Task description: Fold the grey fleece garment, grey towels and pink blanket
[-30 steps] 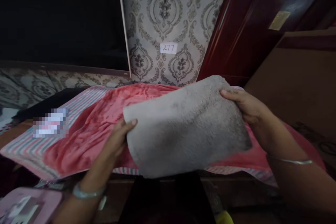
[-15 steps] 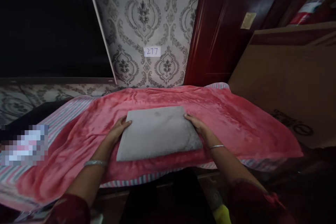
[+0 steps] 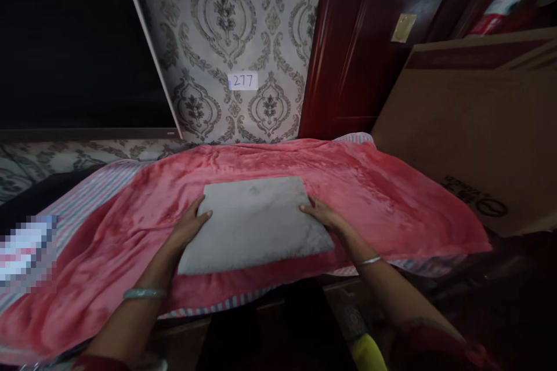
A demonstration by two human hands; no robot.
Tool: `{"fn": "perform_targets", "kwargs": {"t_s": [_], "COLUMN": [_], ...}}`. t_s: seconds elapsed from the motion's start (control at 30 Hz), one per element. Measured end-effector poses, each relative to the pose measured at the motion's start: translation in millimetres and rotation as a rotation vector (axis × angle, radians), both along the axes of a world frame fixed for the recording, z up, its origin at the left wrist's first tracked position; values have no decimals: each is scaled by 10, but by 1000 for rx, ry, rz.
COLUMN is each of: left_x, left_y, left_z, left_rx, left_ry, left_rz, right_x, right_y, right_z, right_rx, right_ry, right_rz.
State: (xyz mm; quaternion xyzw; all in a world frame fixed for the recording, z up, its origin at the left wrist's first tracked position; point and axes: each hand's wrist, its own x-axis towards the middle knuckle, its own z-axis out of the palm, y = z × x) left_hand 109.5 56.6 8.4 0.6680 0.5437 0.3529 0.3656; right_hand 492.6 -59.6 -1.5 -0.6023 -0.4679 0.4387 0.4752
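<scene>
A folded grey plush cloth (image 3: pixel 256 226) lies across the pink blanket (image 3: pixel 378 203), a flat, roughly rectangular bundle with one small dark mark near its far edge. Its left side is gripped by my left hand (image 3: pixel 191 221), the thumb on top and the other fingers along the edge and partly hidden. On the opposite side my right hand (image 3: pixel 322 213) grips it the same way, thumb over the upper surface. Whether the cloth rests fully on the blanket or is slightly raised, I cannot tell.
A striped cloth (image 3: pixel 93 185) shows under the blanket's edges. Behind are a patterned wall with a paper label (image 3: pixel 242 80) and a dark screen (image 3: pixel 78 46). A large cardboard box (image 3: pixel 474 127) stands at the right, with a bottle (image 3: pixel 500 8) above it.
The view has shifted slightly, with the wall and blanket sliding left. Both thumbs now sit a little lower along the grey cloth's sides, and the hands still hold it.
</scene>
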Motion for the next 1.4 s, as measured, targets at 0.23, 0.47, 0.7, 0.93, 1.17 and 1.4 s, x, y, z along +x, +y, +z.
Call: {"fn": "perform_targets", "kwargs": {"t_s": [0.23,0.47,0.7,0.93,1.17,1.4], "left_x": [-79,257,1139,1109,1138,1143], "left_y": [15,69,15,-4,-8,-29], "left_z": [-42,468,429,84,142,151], "left_rx": [53,277,290,354,349,346], "left_ry": [196,754,967,1018,987,1011], "left_rz": [-39,-92,-205,-184,-194,-182], "right_x": [11,61,-654,-756,-694,-659], "right_y": [-249,-195,474,508,524,340], "right_z": [-236,293,591,4,54,108], "right_rx": [16,-14,120,-58,-83,-125], "right_ry": [70,-705,-1113,-1169,-1128,-1113], "right_rz": [-22,-126,-162,-65,-20,19]}}
